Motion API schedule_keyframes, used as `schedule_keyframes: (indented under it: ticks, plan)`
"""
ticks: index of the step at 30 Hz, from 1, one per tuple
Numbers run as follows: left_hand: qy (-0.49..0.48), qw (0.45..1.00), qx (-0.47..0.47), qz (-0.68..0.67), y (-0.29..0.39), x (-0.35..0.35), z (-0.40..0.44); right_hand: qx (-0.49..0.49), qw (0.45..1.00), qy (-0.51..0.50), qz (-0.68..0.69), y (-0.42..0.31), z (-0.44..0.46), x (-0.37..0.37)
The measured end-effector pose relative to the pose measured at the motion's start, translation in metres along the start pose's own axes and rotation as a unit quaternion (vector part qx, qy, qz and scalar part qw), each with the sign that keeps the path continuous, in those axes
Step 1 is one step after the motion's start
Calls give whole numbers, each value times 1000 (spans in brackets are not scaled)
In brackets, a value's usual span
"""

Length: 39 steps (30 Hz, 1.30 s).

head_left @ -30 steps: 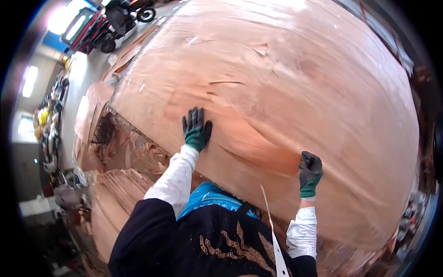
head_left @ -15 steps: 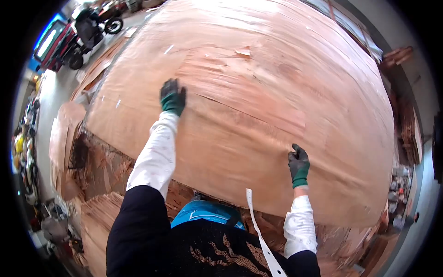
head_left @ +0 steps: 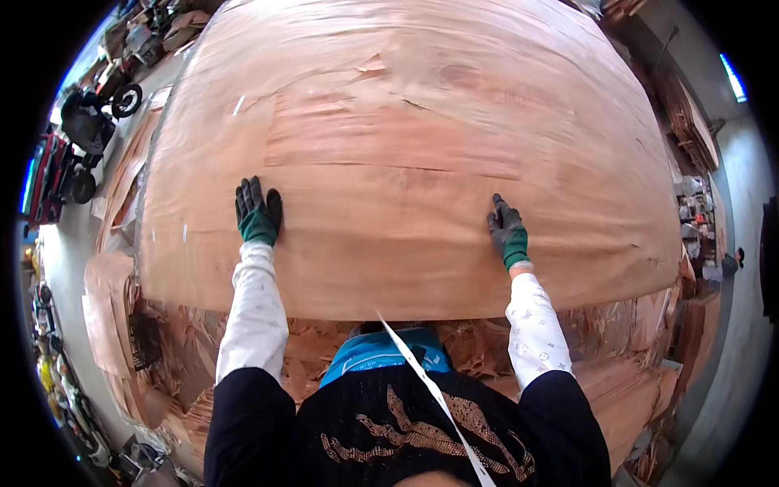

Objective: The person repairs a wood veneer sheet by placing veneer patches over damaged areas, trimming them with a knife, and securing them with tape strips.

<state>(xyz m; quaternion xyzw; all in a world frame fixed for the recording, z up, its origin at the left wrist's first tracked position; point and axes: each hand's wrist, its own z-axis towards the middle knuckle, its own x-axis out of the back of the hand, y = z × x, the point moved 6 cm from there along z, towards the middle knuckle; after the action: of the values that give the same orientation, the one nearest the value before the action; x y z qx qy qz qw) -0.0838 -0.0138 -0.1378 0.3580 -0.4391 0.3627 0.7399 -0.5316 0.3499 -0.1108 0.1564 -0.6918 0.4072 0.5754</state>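
A broad, pale brown wood veneer sheet (head_left: 381, 252) lies in front of me, wavy on its surface. My left hand (head_left: 259, 213), in a black and green work glove, rests flat on its left part with the fingers stretched out. On the right part, my right hand (head_left: 507, 231) wears the same kind of glove and touches the sheet, its forefinger pointing forward and the other fingers slightly bent. Neither hand holds anything. Beyond the hands sits a redder, oblong veneer piece (head_left: 389, 138) with a straight near edge. A small torn flap (head_left: 372, 68) stands out farther back.
Broken veneer scraps (head_left: 316, 357) lie below the sheet's near edge. Loose veneer pieces (head_left: 109, 300) are stacked at the left, near a dark crate (head_left: 144, 341). A motorbike (head_left: 97, 130) stands at the far left. More veneer stacks (head_left: 690, 130) lean at the right, with a person (head_left: 733, 261) beyond.
My view has turned, so the sheet now lies squarer before me. My right hand has moved forward on the sheet and its fingers have straightened somewhat. My left hand lies flat, fingers more spread.
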Motion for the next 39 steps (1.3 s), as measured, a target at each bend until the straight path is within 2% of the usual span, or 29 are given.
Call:
schedule_keyframes:
  ticks: [5,10,12,13,15,17,19,21,23,26,30,33,34,37,38,39]
  plan:
    - [-25,1000,1,12,18,32,-18,-3,1000,-11,-4,27,-3,-15]
    - [-79,996,11,43,12,41,-61,-24,999,-22,-9,15,-37,-7]
    - [-105,994,12,40,8,48,-62,-78,990,-53,101,17,-31,-3]
    - [-84,996,15,20,11,51,-57,-115,976,-68,171,18,-24,1]
    - [-46,998,29,-15,25,49,-35,-71,979,-53,184,7,6,25]
    - [-14,997,5,-81,66,42,-4,83,994,28,68,-18,45,56]
    - [-25,991,-51,-120,114,30,26,161,981,89,62,0,89,49]
    - [-61,988,-85,-116,159,26,54,169,980,102,24,-5,122,55]
    - [-95,987,-107,-79,184,14,83,147,988,44,10,5,143,49]
    - [-150,984,-99,-14,174,-21,129,162,986,-27,-38,1,155,48]
    - [-340,938,24,65,166,-23,165,71,977,-182,-81,-6,151,48]
    - [-330,933,-25,139,176,-20,167,71,979,-167,-97,-9,149,54]
    - [-294,945,-39,142,178,-17,164,65,984,-162,-33,1,149,50]
    - [-291,948,-19,123,173,-11,155,113,974,-179,-81,10,162,37]
    - [-213,969,-70,102,168,-14,150,120,975,-170,-84,12,163,36]
    - [-214,966,-85,119,165,-10,149,125,975,-162,-87,11,163,37]
